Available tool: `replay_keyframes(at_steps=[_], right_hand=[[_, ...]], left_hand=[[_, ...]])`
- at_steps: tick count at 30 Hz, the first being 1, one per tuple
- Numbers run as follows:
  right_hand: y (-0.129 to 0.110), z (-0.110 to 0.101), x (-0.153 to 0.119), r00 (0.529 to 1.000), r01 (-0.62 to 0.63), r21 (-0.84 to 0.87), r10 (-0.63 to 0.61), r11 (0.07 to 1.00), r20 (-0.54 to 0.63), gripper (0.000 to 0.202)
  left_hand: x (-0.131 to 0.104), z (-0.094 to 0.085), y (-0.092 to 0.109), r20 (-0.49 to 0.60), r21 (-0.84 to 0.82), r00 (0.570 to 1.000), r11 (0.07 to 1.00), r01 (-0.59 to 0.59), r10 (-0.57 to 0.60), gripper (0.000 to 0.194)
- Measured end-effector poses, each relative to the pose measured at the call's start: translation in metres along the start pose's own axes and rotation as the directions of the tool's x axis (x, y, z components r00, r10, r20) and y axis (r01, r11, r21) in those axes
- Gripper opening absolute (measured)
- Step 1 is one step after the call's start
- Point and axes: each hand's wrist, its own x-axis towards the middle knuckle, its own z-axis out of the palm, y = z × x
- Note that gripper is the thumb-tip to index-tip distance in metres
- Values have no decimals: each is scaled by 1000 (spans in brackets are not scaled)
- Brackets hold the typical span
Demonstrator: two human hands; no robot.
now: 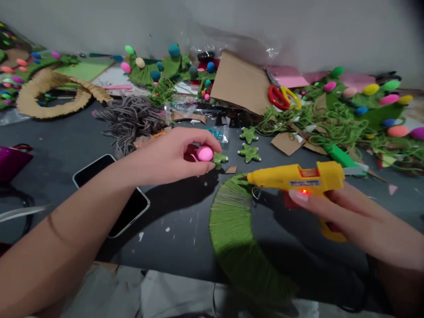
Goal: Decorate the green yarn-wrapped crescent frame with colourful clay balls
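My left hand (179, 157) curls its fingers round a small pink ball (205, 153), beside a green yarn star (219, 160). Two more green stars (249, 153) lie to the right. In my right hand (331, 210) is a yellow glue gun (285, 177) with a lit red light, its nozzle pointing left. Under the nozzle tip lies the upper end of a curved, green yarn-wrapped form (232, 225), with some grey strands near that end. Whether the nozzle touches it I cannot tell.
A phone (132, 212) lies under my left forearm. Behind are grey yarn (129, 119), a tan wrapped ring (49, 95), cardboard (241, 84), scissors (280, 97), green yarn scraps (298, 110) and a green brush (341, 157). The table's front edge runs below.
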Motion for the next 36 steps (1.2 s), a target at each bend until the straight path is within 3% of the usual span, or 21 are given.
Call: replay_keyframes(at_steps=[7, 14, 28, 36], right_hand=[[9, 9, -9, 997, -55, 53, 52, 997, 59, 30], [11, 12, -15, 952, -288, 95, 274, 953, 134, 46], [3, 13, -13, 939, -310, 86, 290, 947, 184, 34], [2, 15, -11, 961, -239, 96, 221, 966, 166, 23]], left_hand=[[-5, 1, 5, -97, 264, 987, 960, -95, 125, 14], [-4, 5, 4, 9, 523, 959, 816, -245, 282, 16], [-4, 9, 3, 56, 588, 945, 754, -293, 323, 17], [-5, 9, 0, 44, 613, 944, 737, -285, 328, 20]])
